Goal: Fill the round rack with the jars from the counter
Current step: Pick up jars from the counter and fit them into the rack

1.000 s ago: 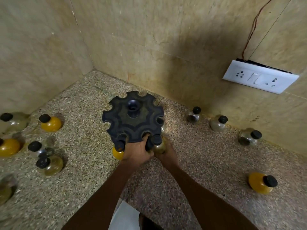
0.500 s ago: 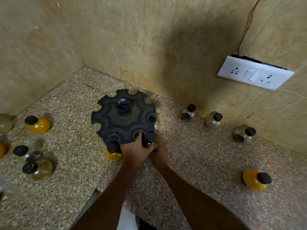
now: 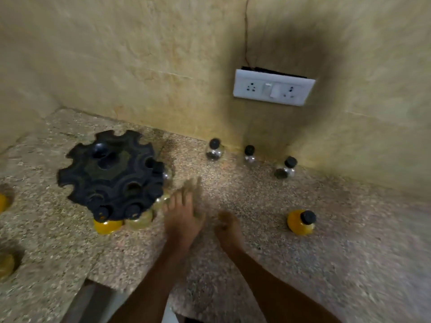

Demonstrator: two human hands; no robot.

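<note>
Round rack (image 3: 112,176) sat left on counter (image 3: 268,264), few jars hung in near slots, most notches empty; left hand (image 3: 183,215) flat, fingers together, empty; right hand (image 3: 227,226) blurry, can't tell; yellow jar (image 3: 300,222) plus clear jars (image 3: 214,150) by wall not racked.

No legible text, label, brand or number anywhere in view. The white switch plate (image 3: 273,87) on the wall carries only socket holes and rocker switches, no markings that can be read. The jars (image 3: 214,150) on the counter below the plate, and the black round rack (image 3: 109,176) to its lower left, are blurred and show no readable labels.
</note>
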